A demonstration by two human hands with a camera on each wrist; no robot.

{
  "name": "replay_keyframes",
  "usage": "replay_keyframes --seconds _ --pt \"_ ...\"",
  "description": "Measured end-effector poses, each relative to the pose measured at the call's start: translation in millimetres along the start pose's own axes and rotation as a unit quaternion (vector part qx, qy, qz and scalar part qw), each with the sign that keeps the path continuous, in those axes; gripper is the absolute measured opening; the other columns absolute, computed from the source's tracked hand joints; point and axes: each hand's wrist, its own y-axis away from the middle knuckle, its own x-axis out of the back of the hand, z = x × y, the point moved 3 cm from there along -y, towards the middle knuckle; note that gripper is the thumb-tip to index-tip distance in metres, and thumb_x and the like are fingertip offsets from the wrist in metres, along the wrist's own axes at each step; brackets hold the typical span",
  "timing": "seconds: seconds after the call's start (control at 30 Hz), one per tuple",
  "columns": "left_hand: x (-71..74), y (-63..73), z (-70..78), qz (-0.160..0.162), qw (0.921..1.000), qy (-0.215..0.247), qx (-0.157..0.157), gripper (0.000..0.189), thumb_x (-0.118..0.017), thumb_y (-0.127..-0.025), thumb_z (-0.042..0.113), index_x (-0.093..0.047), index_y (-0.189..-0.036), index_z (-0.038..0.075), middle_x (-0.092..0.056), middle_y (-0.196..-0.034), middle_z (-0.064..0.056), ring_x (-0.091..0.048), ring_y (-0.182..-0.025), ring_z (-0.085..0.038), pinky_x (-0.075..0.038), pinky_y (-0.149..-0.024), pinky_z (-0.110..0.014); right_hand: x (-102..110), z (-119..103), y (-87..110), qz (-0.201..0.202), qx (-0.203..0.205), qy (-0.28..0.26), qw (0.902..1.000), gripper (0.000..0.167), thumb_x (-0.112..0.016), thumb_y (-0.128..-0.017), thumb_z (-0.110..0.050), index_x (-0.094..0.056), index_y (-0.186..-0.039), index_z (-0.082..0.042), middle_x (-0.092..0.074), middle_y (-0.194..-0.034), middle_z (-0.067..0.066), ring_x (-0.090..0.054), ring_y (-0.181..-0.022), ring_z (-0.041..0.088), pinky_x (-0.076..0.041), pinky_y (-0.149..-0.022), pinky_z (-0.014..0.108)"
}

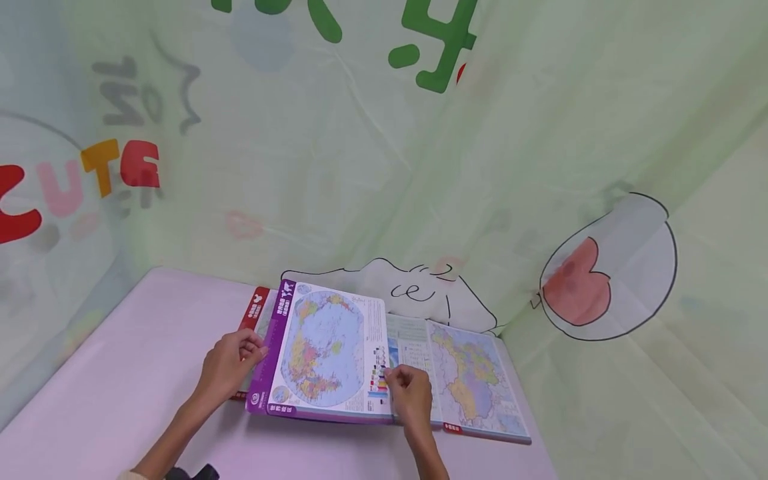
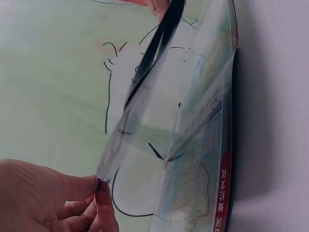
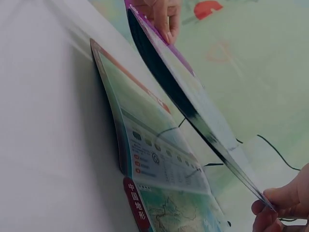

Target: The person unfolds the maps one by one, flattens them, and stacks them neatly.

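A folded world map with a purple left border is raised and tilted over an opened China map. My left hand pinches its purple edge between thumb and fingers, as the left wrist view also shows at the sheet's edge. On the opposite side, my right hand pinches the white edge near the colored flags; the right wrist view has thumb and fingers closed on that corner. Beneath lies the China map, red-edged and unfolded on the table, its middle partly hidden by the world map.
The pale pink table carries both maps. A light green printed curtain stands right behind the table and along its sides. A dark object shows at the bottom edge, beside my left forearm.
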Motion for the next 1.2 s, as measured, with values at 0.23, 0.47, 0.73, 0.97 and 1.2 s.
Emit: replay_keyframes --seconds 0.23,0.47,0.73,0.97,1.2 --pt "-11.0 -10.8 -6.9 0.000 1.0000 -0.002 0.000 0.009 -0.077 -0.099 0.009 -0.074 -0.102 0.002 -0.073 -0.085 -0.005 -0.064 -0.079 -0.017 -0.047 -0.069 -0.024 -4.2 8.3 -12.0 0.006 -0.009 0.005 0.9999 0.026 -0.075 -0.103 -0.016 -0.076 -0.078 -0.007 -0.055 -0.068 0.001 -0.052 -0.072 0.018 -0.038 -0.062 0.024" --pt "-18.4 -18.9 -9.4 0.002 1.0000 -0.006 -0.003 0.010 -0.077 -0.100 0.009 -0.074 -0.104 0.001 -0.073 -0.086 -0.005 -0.064 -0.080 -0.016 -0.048 -0.071 -0.024 -7.4 14.9 -17.2 0.012 -0.017 0.000 0.9998 0.026 -0.075 -0.103 -0.016 -0.076 -0.079 -0.007 -0.056 -0.070 0.002 -0.054 -0.073 0.018 -0.039 -0.063 0.024" --pt "-34.3 -27.4 -20.8 -0.015 0.9998 0.007 0.013 0.012 -0.076 -0.101 0.012 -0.075 -0.107 0.001 -0.075 -0.089 -0.005 -0.066 -0.081 -0.016 -0.051 -0.072 -0.026 -11.4 26.8 -26.9 0.016 -0.025 -0.004 0.9995 0.025 -0.075 -0.103 -0.016 -0.077 -0.080 -0.006 -0.059 -0.072 0.004 -0.055 -0.075 0.019 -0.040 -0.065 0.026" --pt "-47.0 -32.3 -35.8 -0.013 0.9996 -0.014 0.019 0.012 -0.077 -0.101 0.015 -0.076 -0.107 0.004 -0.076 -0.092 -0.004 -0.067 -0.082 -0.015 -0.051 -0.073 -0.024 -12.0 36.0 -28.9 0.016 -0.030 -0.004 0.9994 0.024 -0.075 -0.103 -0.015 -0.079 -0.081 -0.006 -0.060 -0.074 0.005 -0.057 -0.077 0.021 -0.043 -0.067 0.028" --pt "-48.4 -34.7 -38.5 0.003 0.9996 -0.012 0.025 0.015 -0.078 -0.100 0.013 -0.076 -0.106 0.000 -0.077 -0.090 -0.009 -0.069 -0.078 -0.018 -0.052 -0.069 -0.025 -5.4 49.9 -42.1 0.026 -0.030 0.018 0.9991 0.023 -0.075 -0.103 -0.019 -0.081 -0.085 -0.007 -0.063 -0.076 0.004 -0.056 -0.077 0.020 -0.040 -0.069 0.030"
